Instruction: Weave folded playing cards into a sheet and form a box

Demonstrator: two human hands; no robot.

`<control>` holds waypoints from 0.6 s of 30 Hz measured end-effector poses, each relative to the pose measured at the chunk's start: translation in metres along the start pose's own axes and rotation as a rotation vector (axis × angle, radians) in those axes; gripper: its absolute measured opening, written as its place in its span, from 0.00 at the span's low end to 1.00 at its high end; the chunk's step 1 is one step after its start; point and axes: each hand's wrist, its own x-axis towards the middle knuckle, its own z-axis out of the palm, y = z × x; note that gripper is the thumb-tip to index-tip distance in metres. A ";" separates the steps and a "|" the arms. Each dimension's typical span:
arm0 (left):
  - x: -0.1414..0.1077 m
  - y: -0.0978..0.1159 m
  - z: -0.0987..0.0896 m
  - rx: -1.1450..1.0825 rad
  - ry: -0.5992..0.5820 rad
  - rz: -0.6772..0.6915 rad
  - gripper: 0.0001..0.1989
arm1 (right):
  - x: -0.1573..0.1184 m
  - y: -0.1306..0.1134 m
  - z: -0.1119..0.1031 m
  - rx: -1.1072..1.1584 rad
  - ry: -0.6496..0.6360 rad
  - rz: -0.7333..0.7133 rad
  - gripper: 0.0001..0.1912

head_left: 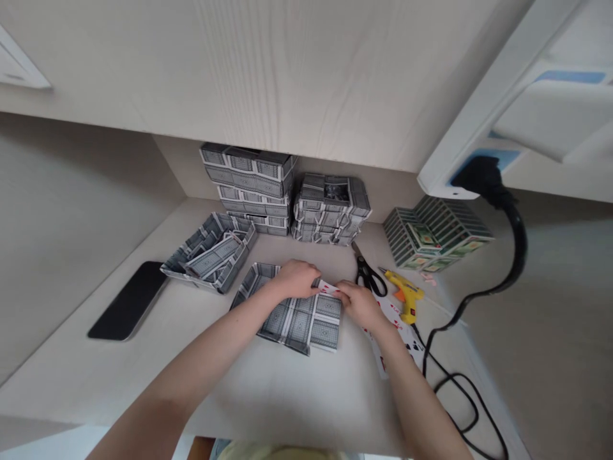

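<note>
Between my two hands is a playing card, its white face with red marks turned up. My left hand pinches its left end, and my right hand grips the right end. Directly below lies a partly built tray of grey-patterned playing cards. Its far left walls stand upright, while the right side lies flat. My left forearm hides part of this tray. To the right of my right hand are loose cards, face up, beside black-handled scissors and a yellow glue gun.
An open card box with folded cards inside stands left, near a black phone. Stacked card boxes and another card stack line the back. Green-striped card boxes stand right. A black cable hangs from a power socket.
</note>
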 end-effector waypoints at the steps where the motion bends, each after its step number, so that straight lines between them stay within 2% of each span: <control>1: 0.000 0.000 0.001 0.005 0.005 0.005 0.14 | 0.002 -0.002 -0.001 -0.023 -0.016 0.007 0.10; 8: 0.001 0.000 0.001 0.015 -0.015 0.033 0.12 | 0.015 -0.013 -0.012 -0.149 -0.078 0.057 0.08; 12: 0.001 0.001 -0.004 -0.003 -0.042 0.043 0.07 | 0.017 -0.011 -0.015 -0.057 -0.087 0.025 0.10; 18: 0.000 0.002 -0.007 -0.017 -0.065 0.041 0.07 | 0.020 -0.001 -0.007 0.119 -0.039 -0.031 0.12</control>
